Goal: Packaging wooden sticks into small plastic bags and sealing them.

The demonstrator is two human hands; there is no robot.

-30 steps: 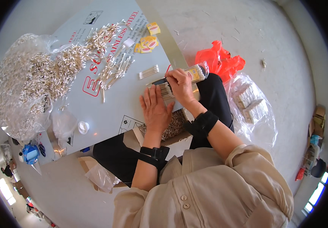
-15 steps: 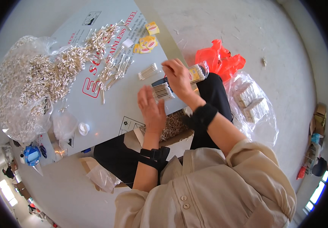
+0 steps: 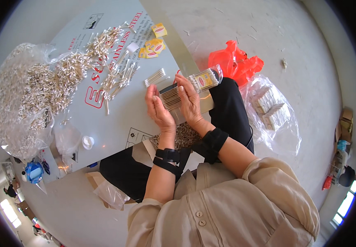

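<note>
We flanked the swab row [image 3: 170, 98].
Left hand [image 3: 160, 113] cupped one end, right hand [image 3: 190, 103] the other; pack [image 3: 205, 80] lay nearby.

The wide fisheye view looks steeply down from head height, the beige shirt [image 3: 231, 206] close beneath at six o'clock. It faces out over the left hand [image 3: 160, 113] and right hand [image 3: 191, 106], near mid-frame, with the counter [image 3: 118, 119] toward ten o'clock and the floor [image 3: 314, 78] toward two.
</note>
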